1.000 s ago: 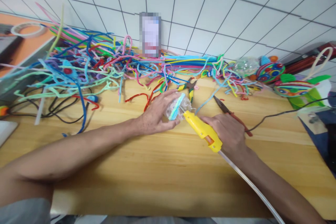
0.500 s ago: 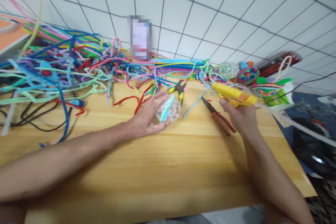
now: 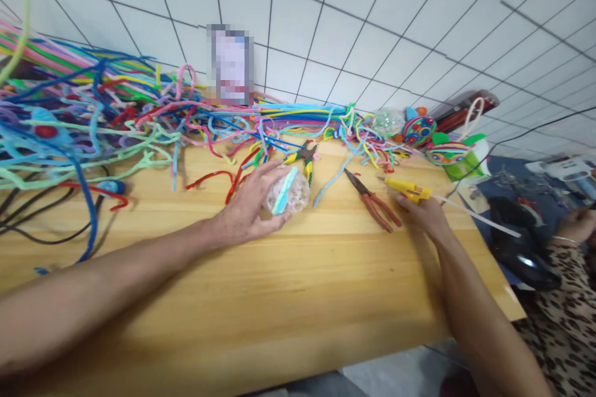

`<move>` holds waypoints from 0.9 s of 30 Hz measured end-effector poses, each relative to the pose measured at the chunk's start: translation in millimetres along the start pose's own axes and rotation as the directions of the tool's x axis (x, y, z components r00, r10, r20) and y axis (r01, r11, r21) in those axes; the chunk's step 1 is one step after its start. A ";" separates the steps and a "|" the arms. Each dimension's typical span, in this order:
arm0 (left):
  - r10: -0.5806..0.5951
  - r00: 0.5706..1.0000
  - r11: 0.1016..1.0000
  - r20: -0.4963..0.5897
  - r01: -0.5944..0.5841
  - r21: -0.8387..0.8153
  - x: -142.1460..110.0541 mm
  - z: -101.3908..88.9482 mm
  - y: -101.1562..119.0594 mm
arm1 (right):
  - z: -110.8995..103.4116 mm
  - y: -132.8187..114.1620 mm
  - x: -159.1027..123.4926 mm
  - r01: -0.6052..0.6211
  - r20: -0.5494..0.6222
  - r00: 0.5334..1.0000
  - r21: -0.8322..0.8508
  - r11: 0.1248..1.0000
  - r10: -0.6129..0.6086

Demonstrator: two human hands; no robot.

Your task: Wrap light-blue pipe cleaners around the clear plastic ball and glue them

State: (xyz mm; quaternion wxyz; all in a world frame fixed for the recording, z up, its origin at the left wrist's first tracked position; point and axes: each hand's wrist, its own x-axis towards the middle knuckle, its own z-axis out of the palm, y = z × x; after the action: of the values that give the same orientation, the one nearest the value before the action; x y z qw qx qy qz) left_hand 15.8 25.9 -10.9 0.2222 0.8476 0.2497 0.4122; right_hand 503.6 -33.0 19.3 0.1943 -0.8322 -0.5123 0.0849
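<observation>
My left hand is closed around a clear, bumpy plastic ball with a light blue and yellow-green pipe cleaner strip across it. In my right hand is a yellow hot glue gun, with its nozzle toward the left and a long glue stick out of its back. Red-handled needle-nose pliers lie on the table between my hands. Just behind the ball rest yellow-and-green-handled pliers. A loose light blue pipe cleaner lies right of the ball.
Tangled pipe cleaners line the wall side of the wooden table. A phone leans against the tiled wall. Another clear ball and colourful decorated balls stand at back right. A co-worker's patterned sleeve shows at far right.
My right hand has carried the glue gun away from the ball, rightward past the red-handled pliers. My left hand keeps hold of the ball. The view has turned right, bringing the co-worker's arm in.
</observation>
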 end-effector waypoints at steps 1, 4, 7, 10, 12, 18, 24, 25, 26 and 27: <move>-0.009 1.000 1.000 -0.001 0.009 0.008 -0.5 0.4 -0.1 | 3.1 1.4 0.1 -0.013 -0.001 1.000 -0.004 1.000 0.013; -0.026 1.000 0.999 -0.006 0.026 0.032 -1.4 2.0 -0.6 | 6.4 6.2 -0.5 -0.047 0.001 0.999 -0.015 0.999 0.047; -0.020 0.999 0.999 -0.030 0.022 0.046 -1.6 3.3 -1.2 | 0.2 16.4 -9.2 0.017 -0.030 0.999 -0.004 1.000 -0.017; -0.016 0.999 0.998 -0.050 0.019 0.060 -1.7 4.0 -1.4 | -13.1 26.7 -34.8 0.072 -0.103 0.992 -0.048 0.996 -0.077; -0.011 0.998 0.998 -0.064 0.015 0.068 -1.9 4.4 -1.4 | -23.1 25.0 -61.0 0.043 -0.160 0.985 -0.107 0.993 -0.060; -0.035 0.998 0.997 -0.060 0.039 0.067 -2.2 4.5 -0.4 | -23.0 -59.8 -114.4 0.144 0.059 0.987 0.105 0.984 -0.151; -0.083 0.996 0.992 -0.044 0.087 0.089 -2.7 5.4 0.8 | 29.7 -172.6 -76.5 0.212 0.338 0.926 -0.101 0.972 -0.167; -0.079 0.996 0.992 -0.049 0.083 0.092 -2.8 5.8 0.9 | 37.9 -184.4 -70.5 0.219 0.349 0.922 -0.113 0.969 -0.167; -0.074 0.996 0.992 -0.054 0.079 0.095 -2.8 6.2 1.1 | 45.3 -194.0 -65.7 0.216 0.353 0.922 -0.128 0.968 -0.159; -0.071 0.996 0.992 -0.055 0.076 0.097 -2.8 6.6 1.3 | 51.8 -201.3 -62.1 0.204 0.348 0.927 -0.147 0.968 -0.142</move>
State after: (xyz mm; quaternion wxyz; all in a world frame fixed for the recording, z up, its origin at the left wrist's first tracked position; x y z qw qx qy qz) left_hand 20.0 22.1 -15.5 0.1886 0.8368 0.3065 0.4127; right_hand 292.3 4.6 51.2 0.0349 -0.7711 -0.6151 0.1604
